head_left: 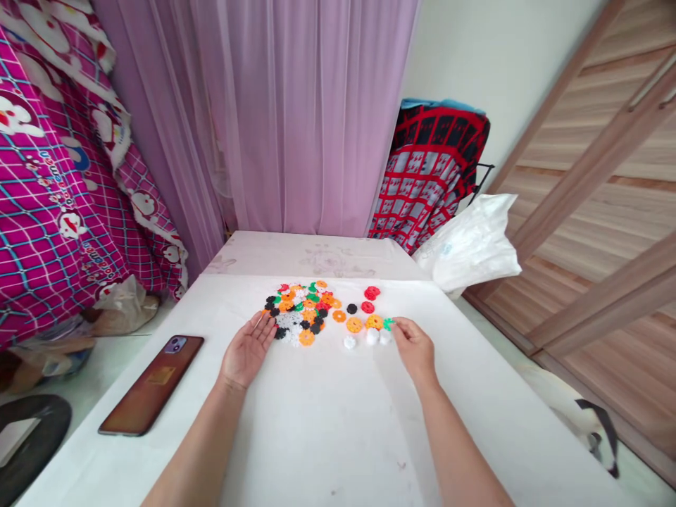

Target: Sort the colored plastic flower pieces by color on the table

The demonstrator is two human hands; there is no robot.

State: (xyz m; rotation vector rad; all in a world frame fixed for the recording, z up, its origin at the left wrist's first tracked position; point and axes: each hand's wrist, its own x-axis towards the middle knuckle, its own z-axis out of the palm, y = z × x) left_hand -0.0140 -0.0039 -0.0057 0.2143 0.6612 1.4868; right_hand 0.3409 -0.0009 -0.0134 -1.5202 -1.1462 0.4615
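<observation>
A heap of small plastic snowflake discs (301, 310) in orange, black, white, green and red lies on the white table (327, 422). To its right, single discs lie in rows: two red (372, 293), a black one (351, 308), orange ones (354, 324) and white ones (349, 342). My left hand (248, 350) rests palm up with fingers stretched out, its tips at the heap's left edge. My right hand (412, 343) pinches a green disc (389, 324) at the right end of the orange row.
A phone (153, 384) lies face down at the table's left edge. A white plastic bag (470, 243) sits off the far right corner. Purple curtains (274, 113), a pink patterned blanket (63, 183) and a red checked cloth (433, 172) surround the table.
</observation>
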